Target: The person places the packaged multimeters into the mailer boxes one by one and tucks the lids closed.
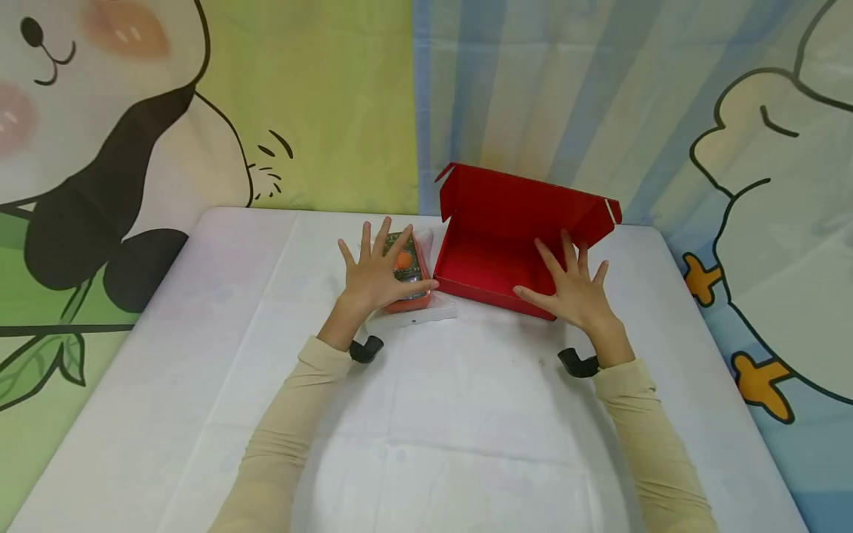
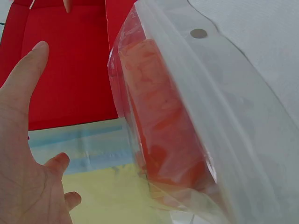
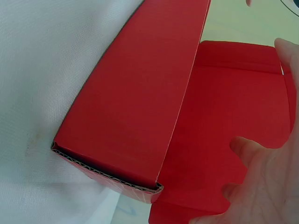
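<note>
My left hand (image 1: 375,280), fingers spread, hovers over a clear zip bag (image 1: 436,312) that holds an orange-red box with a dark patterned face (image 1: 408,260). In the left wrist view the bag's white zip strip (image 2: 219,112) runs alongside the orange-red side of the box (image 2: 163,116). With its fingers spread too, my right hand (image 1: 578,295) is above the right part of a red cardboard box (image 1: 493,255), whose lid stands up at the back. The right wrist view shows the box's front wall (image 3: 131,88) and corrugated edge. Neither hand grips anything.
A white cloth (image 1: 466,429) covers the table. Behind it hangs a printed backdrop (image 1: 320,111) with cartoon animals. A dark wrist mount (image 1: 366,349) sits at the left wrist, another mount (image 1: 578,363) at the right.
</note>
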Demonstrator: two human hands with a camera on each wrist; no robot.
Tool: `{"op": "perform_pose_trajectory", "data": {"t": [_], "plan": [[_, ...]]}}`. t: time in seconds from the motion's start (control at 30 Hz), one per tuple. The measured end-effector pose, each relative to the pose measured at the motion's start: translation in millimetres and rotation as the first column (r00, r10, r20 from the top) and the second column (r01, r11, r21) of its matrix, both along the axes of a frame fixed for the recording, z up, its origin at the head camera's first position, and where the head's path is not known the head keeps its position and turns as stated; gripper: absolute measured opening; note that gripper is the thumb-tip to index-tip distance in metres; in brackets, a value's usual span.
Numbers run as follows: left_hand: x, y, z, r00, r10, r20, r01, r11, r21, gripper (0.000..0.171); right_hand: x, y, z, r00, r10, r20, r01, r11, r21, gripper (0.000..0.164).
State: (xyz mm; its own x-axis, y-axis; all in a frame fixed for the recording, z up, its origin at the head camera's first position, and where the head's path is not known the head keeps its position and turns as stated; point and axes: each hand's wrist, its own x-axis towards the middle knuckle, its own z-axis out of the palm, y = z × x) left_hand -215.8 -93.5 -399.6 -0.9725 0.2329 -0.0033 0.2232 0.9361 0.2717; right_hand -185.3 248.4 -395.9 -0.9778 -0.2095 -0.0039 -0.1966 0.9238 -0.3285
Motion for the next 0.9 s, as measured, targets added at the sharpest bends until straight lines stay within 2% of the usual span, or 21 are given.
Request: {"op": "perform_pose_trajectory", "data": {"t": [0.3,0.57,0.77,0.9], "plan": [[0.5,0.6,-2.2,1.0,0.006,-0.021,-0.006,0.999,0.032,0.107,1.0,4.6,0.0,1.0,-0.01,-0.001,0.01,1.0,-0.011,0.095],[2.6,4.4,-4.0,0.998,0.047,-0.037,-0.044,0.996,0.079,0.108,3.2,9.1,-3.7,1.0,-0.016,-0.011,0.015,0.997,-0.072,0.09],[3.1,7.6,-4.9,0.998,0.068,-0.006,-0.067,0.987,0.149,0.107,4.4,12.6,-6.5,0.999,-0.026,-0.02,0.023,0.991,-0.135,0.086],[4.2,9.2,-7.7,0.995,0.095,0.042,-0.102,0.97,0.222,0.104,5.3,15.6,-9.4,0.999,-0.041,0.007,0.041,0.982,-0.186,0.082]]}}
